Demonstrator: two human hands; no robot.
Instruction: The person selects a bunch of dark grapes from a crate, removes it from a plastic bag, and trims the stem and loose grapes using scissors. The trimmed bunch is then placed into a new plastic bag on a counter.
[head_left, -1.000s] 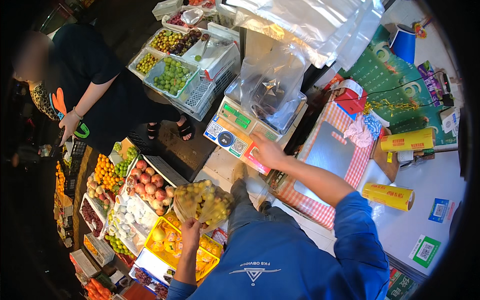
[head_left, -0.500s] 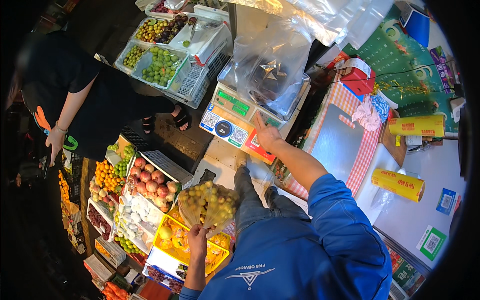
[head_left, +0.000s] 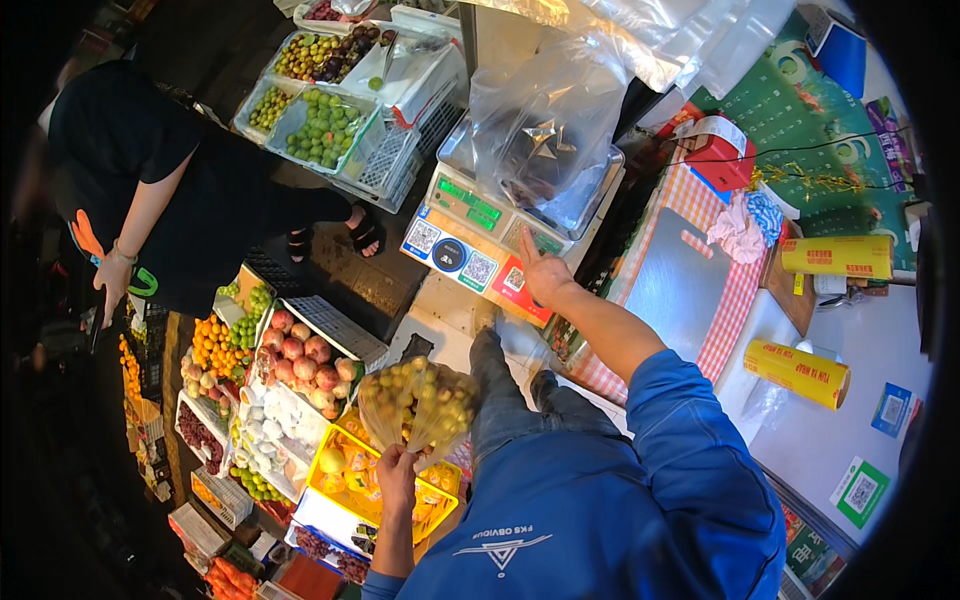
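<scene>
My left hand (head_left: 397, 478) is closed on the gathered neck of a clear plastic bag (head_left: 415, 402) full of small yellow-green round fruit. The bag hangs over a yellow crate (head_left: 440, 478) of wrapped fruit. Forward of me, my right hand (head_left: 546, 278) rests at the keypad on the front panel of a weighing scale (head_left: 480, 222), its index finger stretched out and nothing held. Green figures glow on the scale's display (head_left: 470, 203). A large clear plastic bag (head_left: 545, 120) hangs over the scale's metal pan and hides part of it.
Crates of green and dark fruit (head_left: 318, 130) stand beyond the scale. Pomegranates (head_left: 305, 360) and other fruit lie at left, where a person in black (head_left: 130, 170) stands. On the right is a counter with a metal tray (head_left: 670, 270), a red box (head_left: 718, 155) and yellow wrap rolls (head_left: 797, 372).
My right index finger has shifted slightly on the scale's keypad. My left hand still holds the fruit bag in nearly the same place.
</scene>
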